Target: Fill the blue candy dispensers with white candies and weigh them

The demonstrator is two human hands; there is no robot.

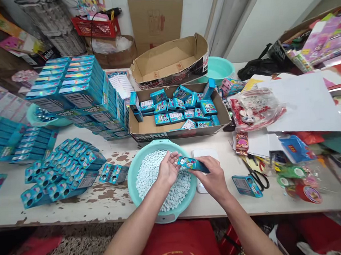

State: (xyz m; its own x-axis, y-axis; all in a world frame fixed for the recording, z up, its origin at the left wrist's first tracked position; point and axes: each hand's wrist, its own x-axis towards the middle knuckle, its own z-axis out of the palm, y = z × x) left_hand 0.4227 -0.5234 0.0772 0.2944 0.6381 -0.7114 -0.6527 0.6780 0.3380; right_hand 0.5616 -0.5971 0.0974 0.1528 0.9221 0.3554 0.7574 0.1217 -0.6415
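My right hand grips a small blue candy box, tilted so that its end with a round hole points left. My left hand is palm up and slightly cupped, its fingertips at that end of the box; whether small candies lie by the fingertips is hard to make out. Both are above a turquoise basin filled with pale blue-white candies. A white flat device, partly hidden by my right hand and the box, lies on the table.
Behind the basin stands a cardboard carton of loose blue boxes. Stacked blue boxes and small box rows fill the left. To the right lie a single blue box, scissors and tape rolls.
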